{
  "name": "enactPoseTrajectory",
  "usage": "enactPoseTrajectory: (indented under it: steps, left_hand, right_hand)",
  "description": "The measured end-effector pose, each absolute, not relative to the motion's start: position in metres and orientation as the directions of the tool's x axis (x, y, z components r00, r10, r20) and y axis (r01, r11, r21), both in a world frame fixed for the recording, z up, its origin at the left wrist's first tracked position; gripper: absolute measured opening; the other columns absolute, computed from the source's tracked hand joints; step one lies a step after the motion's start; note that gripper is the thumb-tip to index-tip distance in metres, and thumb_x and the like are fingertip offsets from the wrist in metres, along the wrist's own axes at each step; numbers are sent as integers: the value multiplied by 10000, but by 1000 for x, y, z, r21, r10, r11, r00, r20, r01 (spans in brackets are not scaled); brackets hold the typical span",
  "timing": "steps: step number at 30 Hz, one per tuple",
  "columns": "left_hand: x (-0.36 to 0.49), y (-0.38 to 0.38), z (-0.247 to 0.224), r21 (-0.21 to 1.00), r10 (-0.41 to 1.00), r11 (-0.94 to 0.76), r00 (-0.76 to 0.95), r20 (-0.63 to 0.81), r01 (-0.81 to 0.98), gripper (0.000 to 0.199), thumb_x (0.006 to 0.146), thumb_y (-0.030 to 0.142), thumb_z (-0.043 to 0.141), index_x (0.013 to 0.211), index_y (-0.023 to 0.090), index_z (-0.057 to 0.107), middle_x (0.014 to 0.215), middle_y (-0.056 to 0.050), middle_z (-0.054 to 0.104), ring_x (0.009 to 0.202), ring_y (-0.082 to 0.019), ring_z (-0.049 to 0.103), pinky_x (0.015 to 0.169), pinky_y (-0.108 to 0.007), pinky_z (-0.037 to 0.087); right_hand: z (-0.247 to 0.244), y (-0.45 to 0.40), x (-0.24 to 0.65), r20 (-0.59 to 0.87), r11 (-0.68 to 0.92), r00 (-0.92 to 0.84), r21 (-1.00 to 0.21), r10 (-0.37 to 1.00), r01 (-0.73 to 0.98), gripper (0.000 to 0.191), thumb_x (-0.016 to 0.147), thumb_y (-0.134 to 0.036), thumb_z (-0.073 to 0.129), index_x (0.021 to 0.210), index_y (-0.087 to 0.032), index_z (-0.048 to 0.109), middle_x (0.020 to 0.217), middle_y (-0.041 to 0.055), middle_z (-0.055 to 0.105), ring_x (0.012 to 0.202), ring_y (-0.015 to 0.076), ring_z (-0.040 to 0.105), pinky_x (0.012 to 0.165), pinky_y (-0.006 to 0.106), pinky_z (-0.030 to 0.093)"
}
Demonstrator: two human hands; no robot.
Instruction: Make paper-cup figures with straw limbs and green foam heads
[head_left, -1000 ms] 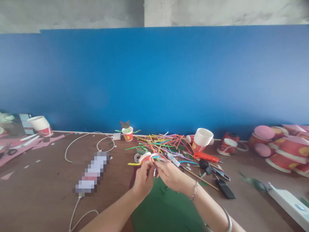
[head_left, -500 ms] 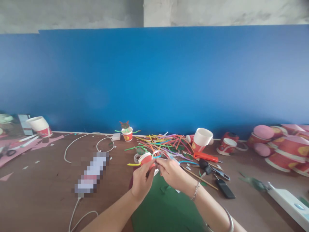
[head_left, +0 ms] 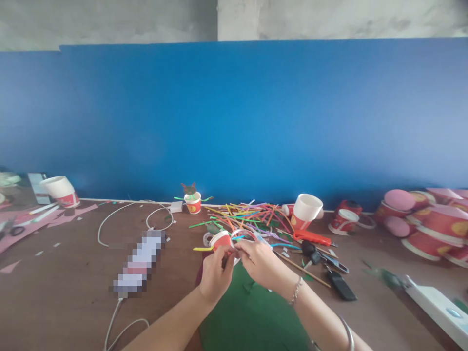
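Holding tilted red cup (head_left: 220, 240), left hand (head_left: 216, 274)

Silver chain bracelet (head_left: 296, 291) and smooth bangle (head_left: 348, 330) on right arm (head_left: 317, 312)

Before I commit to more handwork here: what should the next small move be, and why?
I'd probably tilt the pale ring slightly toward the camera: the fingertips of the left hand and right hand meet at its near side, hiding exactly what they pinch.
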State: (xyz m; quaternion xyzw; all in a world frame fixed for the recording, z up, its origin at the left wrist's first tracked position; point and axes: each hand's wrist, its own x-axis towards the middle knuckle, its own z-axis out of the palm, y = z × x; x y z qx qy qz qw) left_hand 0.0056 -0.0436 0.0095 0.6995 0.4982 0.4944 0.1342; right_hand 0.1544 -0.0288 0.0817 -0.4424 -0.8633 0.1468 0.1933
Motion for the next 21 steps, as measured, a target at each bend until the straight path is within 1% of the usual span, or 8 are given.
enactPoseTrajectory:
  steps: [3,6,8,12,16,18,20,21]
  left_hand:
    - [7,-47,10,680,821,-514,71,566,523,95,891,201,430,841,196,511,606,21,630,509,-96,591,486,-173,393]
    - [8,-50,10,621,760,-606,131,637,496,83,890,163,410,852,196,476,639,6,631,539,-104,600,521,-182,405]
    - [8,-52,11,591,729,-639,143,669,492,89,886,145,404,847,197,465,638,5,621,524,-102,583,522,-185,401]
    - [8,-54,14,562,701,-661,141,699,497,120,884,127,386,822,197,461,630,2,599,523,-102,557,536,-194,400]
    - [7,-56,17,542,691,-654,125,712,528,135,876,131,395,775,197,455,574,10,560,501,-102,529,509,-200,372]
    - [6,-56,15,545,692,-650,117,712,529,140,872,137,399,759,199,453,540,21,529,471,-97,502,485,-202,351]
    - [5,-56,12,553,691,-648,97,717,523,136,870,149,397,760,196,461,535,25,506,462,-96,487,485,-205,354]
    - [5,-56,10,568,696,-644,85,713,513,136,872,157,396,761,194,465,534,28,495,454,-94,477,483,-205,356]
  right_hand:
    - [84,-33,154,196,558,-528,-413,827,720,186,799,-75,397,746,-184,539,734,18,593,665,139,491,587,247,275]
    - [87,-38,154,185,552,-528,-422,829,719,182,764,-52,396,680,-183,489,703,8,572,645,129,462,574,243,264]
    - [91,-41,154,184,552,-530,-437,828,710,179,745,-43,398,651,-183,461,665,-2,552,628,124,447,571,242,264]
    - [100,-45,151,178,531,-522,-516,834,673,201,715,-27,394,586,-177,427,607,-13,524,589,111,448,550,232,271]
    - [103,-47,148,101,449,-502,-620,859,644,229,708,-24,378,565,-176,471,568,-20,534,533,101,456,504,216,277]
    - [101,-46,149,126,467,-498,-594,858,655,230,723,-33,383,605,-178,516,591,-12,564,547,109,481,517,213,301]
    - [96,-40,153,201,484,-445,-482,873,731,219,748,-49,399,686,-176,567,649,15,608,620,136,530,575,224,334]
    - [93,-35,156,243,460,-393,-409,887,788,214,758,-58,410,739,-170,591,700,38,633,678,157,558,613,235,345]
